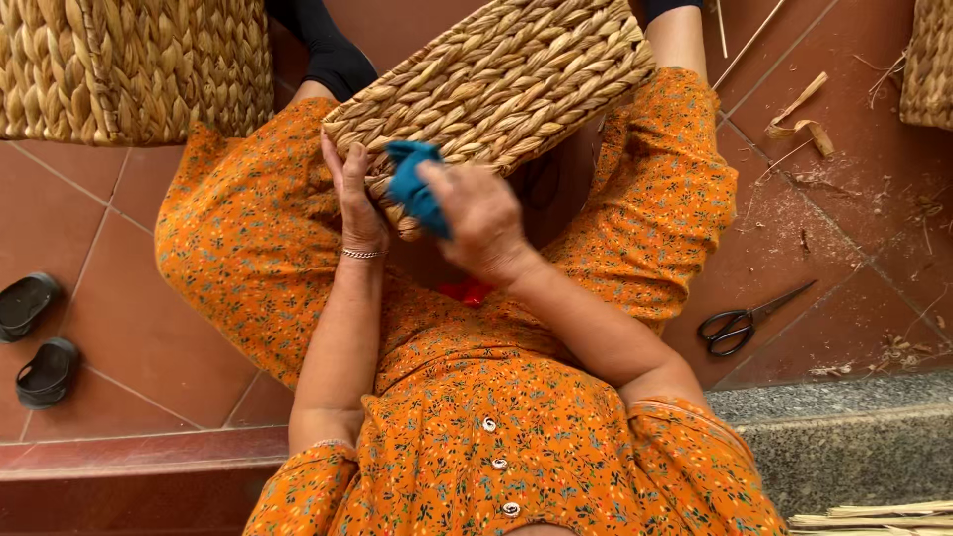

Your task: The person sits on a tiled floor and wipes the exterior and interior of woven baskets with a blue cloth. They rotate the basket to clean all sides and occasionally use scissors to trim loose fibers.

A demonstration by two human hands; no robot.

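A rectangular woven straw basket [501, 84] rests tilted across my knees, over my orange flowered dress. My left hand [352, 199] presses flat against the basket's near corner and steadies it. My right hand [481, 218] is closed on a blue cloth [412, 184], which lies against the basket's near edge beside my left hand. A small red thing [467, 291] shows in my lap under the right wrist; what it is I cannot tell.
A larger woven basket [129, 65] stands at the top left, and another [928, 60] at the top right. Black-handled scissors [740, 326] lie on the red tiles to the right, among straw scraps [799, 114]. Dark sandals [35, 337] sit at the left. A stone step [844, 437] runs at the lower right.
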